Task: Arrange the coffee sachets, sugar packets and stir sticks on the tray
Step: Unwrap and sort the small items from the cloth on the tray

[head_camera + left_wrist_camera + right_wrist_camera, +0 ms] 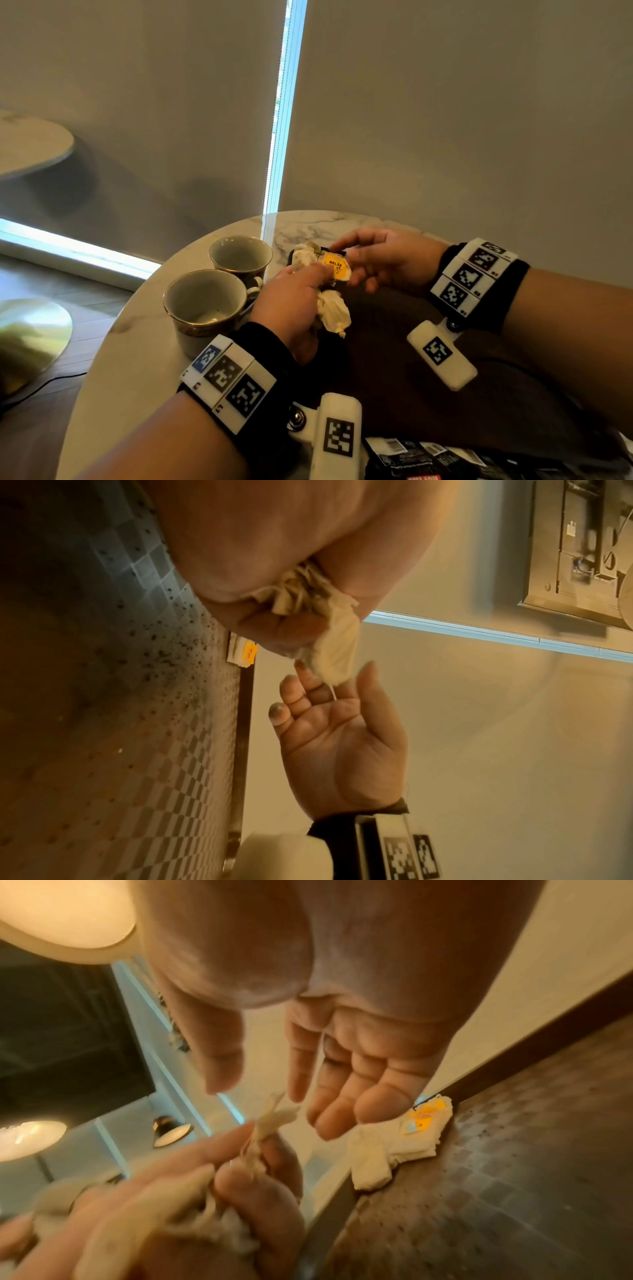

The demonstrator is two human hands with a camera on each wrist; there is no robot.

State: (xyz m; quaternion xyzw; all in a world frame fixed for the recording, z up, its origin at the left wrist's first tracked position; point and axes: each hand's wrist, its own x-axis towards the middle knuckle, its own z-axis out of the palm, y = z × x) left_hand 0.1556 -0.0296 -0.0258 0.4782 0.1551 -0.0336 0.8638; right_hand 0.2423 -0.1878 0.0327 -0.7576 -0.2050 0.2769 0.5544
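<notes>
Head view: we recorded a round marble table (144,342) against drawn roller blinds (445,120), and on it a dark tray (428,377) with a checked surface, which filled the table's near right part. Two gold-rimmed cups (205,305) stood side by side on the marble, just left of the tray. Black coffee sachets (421,459) lay in a loose overlapping row at the tray's near edge. Our left hand (294,301) was over the tray's far left corner, fingers curled round a crumpled cream packet (334,313), its twisted end poking out past the fingertips. Our right hand (383,260) was just beyond, palm turned toward the left hand, fingers relaxed and extended, gripping nothing we could make out. Between the two hands, at the tray's far edge, lay a small cream bundle with a yellow label (335,265); in the right wrist view it rested on the checked surface, apart from the right fingertips (329,1123). Smallest, we could not find any stir sticks with certainty.
</notes>
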